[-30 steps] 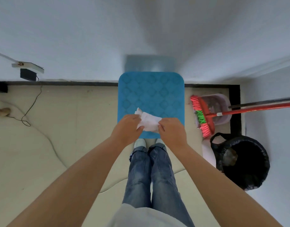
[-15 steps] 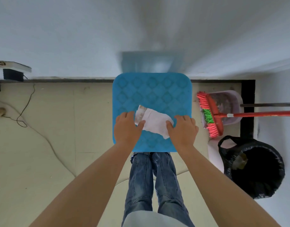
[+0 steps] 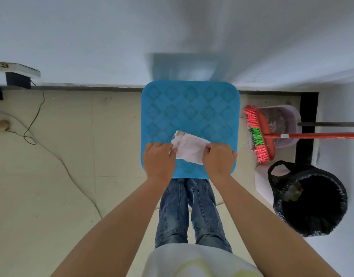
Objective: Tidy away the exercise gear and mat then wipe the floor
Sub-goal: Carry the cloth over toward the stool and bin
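While a bin lined with a black bag (image 3: 310,198) stands at the right with a brownish scrap lying inside it, a pale dustpan (image 3: 280,124) beyond it holds dark debris, and a red broom (image 3: 266,134) with pink and green bristles lies across its edge. Between the two hands a white cloth (image 3: 189,147) is stretched, its long axis running left to right and tilted slightly down toward the right; it is crumpled and faintly stained at its upper left corner. The left hand (image 3: 159,159) has a closed grip pinching the cloth's left end, and the right hand (image 3: 218,158) has a closed grip curled round its right end. The cloth is in front of a blue square mat (image 3: 190,108) with rounded corners and an embossed diamond pattern, which reaches the wall (image 3: 112,37).
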Demonstrator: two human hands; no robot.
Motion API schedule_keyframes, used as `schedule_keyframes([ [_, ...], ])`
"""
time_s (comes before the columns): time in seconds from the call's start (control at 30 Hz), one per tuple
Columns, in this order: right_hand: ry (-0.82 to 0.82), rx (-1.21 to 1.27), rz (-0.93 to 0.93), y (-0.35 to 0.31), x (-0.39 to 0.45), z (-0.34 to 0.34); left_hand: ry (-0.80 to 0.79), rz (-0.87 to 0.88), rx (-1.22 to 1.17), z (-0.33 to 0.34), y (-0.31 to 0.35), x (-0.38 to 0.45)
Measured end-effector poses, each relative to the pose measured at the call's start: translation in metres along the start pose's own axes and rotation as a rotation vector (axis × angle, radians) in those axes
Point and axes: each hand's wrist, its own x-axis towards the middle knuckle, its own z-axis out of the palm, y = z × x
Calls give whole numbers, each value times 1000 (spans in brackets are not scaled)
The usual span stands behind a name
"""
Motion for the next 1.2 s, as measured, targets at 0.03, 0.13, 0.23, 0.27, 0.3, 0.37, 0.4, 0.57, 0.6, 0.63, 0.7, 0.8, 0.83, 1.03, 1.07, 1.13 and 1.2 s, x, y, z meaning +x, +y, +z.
schedule_keyframes([
  [0.03, 3, 4, -1, 1, -2, 0, 29, 27, -21, 1, -2, -4],
  [0.13, -2, 7, 13, 6, -9, 1, 141, 119, -15, 8, -11, -11],
  [0.23, -50, -57, -7, 8, -14, 5, 169, 174, -1, 14, -18, -13],
  [0.27, -58, -73, -20, 8, -14, 7, 146, 168, -7, 15, -20, -13],
  [0.3, -57, -81, -30, 7, -13, 9, 115, 151, -20, 15, -22, -12],
  [0.37, -37, -73, -58, 6, -10, 13, 81, 136, -19, 16, -23, -12],
  [0.4, -23, -67, -68, 6, -10, 14, 80, 143, -9, 16, -22, -11],
  [0.57, 80, -4, -83, 5, -8, 19, 111, 196, 15, 15, -21, -6],
  [0.6, 156, 12, -119, 5, -10, 17, 112, 207, 15, 14, -22, -9],
  [0.63, 236, 10, -160, 5, -12, 17, 114, 216, 6, 12, -22, -12],
  [0.7, 369, -9, -238, 10, -25, 13, 115, 241, -1, 8, -24, -21],
  [0.8, 454, 46, -349, 20, -48, 1, 195, 316, 28, 0, -29, -40],
  [0.83, 484, 67, -371, 22, -55, -4, 219, 336, 6, -2, -30, -46],
  [1.03, 559, 90, -342, 4, -26, -16, 241, 264, -31, -8, -22, -7],
  [1.07, 561, 92, -328, -2, -12, -15, 227, 228, -44, -6, -17, 9],
  [1.13, 534, 98, -289, -14, 17, -12, 197, 153, -105, 0, -6, 35],
  [1.2, 518, 71, -285, -19, 41, -7, 144, 48, -104, 9, 3, 50],
])
